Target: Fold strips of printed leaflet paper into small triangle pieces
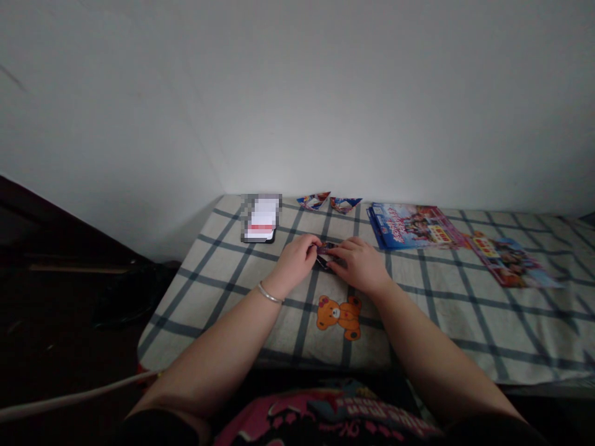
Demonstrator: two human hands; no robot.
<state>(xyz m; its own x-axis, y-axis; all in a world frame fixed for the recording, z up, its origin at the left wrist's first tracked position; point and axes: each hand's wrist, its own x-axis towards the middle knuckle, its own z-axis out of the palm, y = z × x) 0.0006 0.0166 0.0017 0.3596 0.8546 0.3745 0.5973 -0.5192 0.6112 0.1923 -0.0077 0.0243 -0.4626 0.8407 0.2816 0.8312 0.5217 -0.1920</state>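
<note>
Between my two hands, low over the checked cloth, is a small piece of folded printed paper (pixel 329 246), dark and partly hidden by fingers. My left hand (pixel 297 260) pinches its left end, with thumb and fingers closed together. From the right, my right hand (pixel 362 263) grips the paper, its fingers over the top and its thumb at the near edge. Behind the hands, by the wall, two folded paper pieces (pixel 314 201) with blue and red print stand side by side.
A phone (pixel 263 217) with a blurred screen lies at the left. To the right are a stack of colourful flyers (pixel 409 226) and a loose flyer (pixel 514 260). A checked tablecloth (pixel 223 272) with a bear picture (pixel 339 314) covers the table, against a white wall (pixel 297 93).
</note>
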